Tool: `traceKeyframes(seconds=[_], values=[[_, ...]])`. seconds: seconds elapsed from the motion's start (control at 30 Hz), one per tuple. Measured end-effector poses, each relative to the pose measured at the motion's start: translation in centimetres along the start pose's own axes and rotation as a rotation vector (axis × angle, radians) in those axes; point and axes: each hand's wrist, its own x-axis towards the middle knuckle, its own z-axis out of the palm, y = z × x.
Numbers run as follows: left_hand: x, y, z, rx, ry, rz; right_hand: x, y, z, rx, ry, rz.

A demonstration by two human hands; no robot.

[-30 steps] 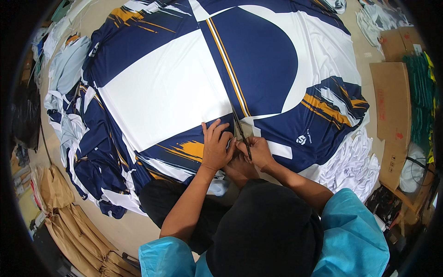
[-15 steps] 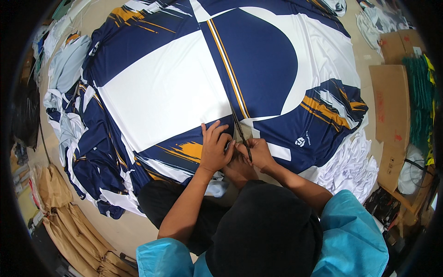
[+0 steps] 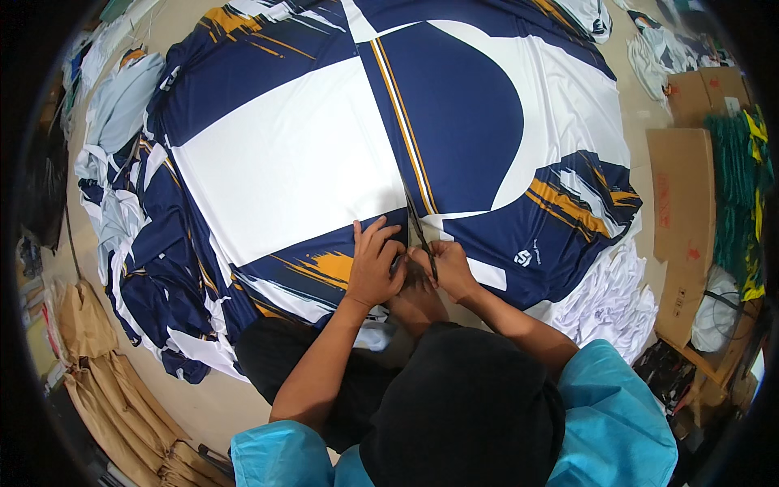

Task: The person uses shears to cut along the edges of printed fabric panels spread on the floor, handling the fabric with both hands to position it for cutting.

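A large sheet of printed fabric (image 3: 284, 138), navy with white panels and orange streaks, lies spread over the floor before me. My right hand (image 3: 448, 270) grips the handles of dark scissors (image 3: 421, 234). The scissor blades point away from me, at the lower end of a seam line between a white panel and a navy panel with an orange-and-white stripe (image 3: 403, 122). Just left of the scissors, my left hand (image 3: 373, 264) rests on the fabric with its fingers spread. Its thumb is close to the cloth edge; whether it pinches the cloth is unclear. A bare foot (image 3: 418, 304) shows beneath the hands.
Crumpled navy and white cloth (image 3: 174, 268) lies to the left, and a heap of white cloth pieces (image 3: 604, 296) to the right. Cardboard boxes (image 3: 682, 187) stand at the far right beside green material (image 3: 730, 203). Folded brown material (image 3: 122, 390) is at the lower left.
The whole view has shifted slightly. My right hand and the scissors' handles have turned a little, while my left hand stays on the same part of the fabric.
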Motion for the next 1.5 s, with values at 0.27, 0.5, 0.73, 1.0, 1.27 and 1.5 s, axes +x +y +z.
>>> traceKeyframes(seconds=[0.27,0.5,0.73,1.0,1.27,1.5], values=[[-0.2,0.0,-0.2,0.006,-0.003,0.004,-0.1,-0.8,0.3,-0.008,0.005,0.013],[-0.2,0.0,-0.2,0.003,0.002,0.005,0.0,-0.6,0.1,0.005,0.0,0.013],[-0.3,0.0,-0.2,0.011,-0.006,-0.004,0.0,-0.8,0.2,0.064,-0.024,0.017],[-0.2,-0.1,-0.1,0.016,-0.005,0.004,0.1,-0.3,0.2,0.072,-0.018,0.011],[-0.3,-0.2,-0.2,0.015,-0.02,-0.005,0.7,-1.3,0.6,0.079,-0.006,-0.031],[-0.3,-0.2,-0.2,0.02,-0.022,0.004,1.2,-1.9,0.7,0.113,-0.023,-0.022]])
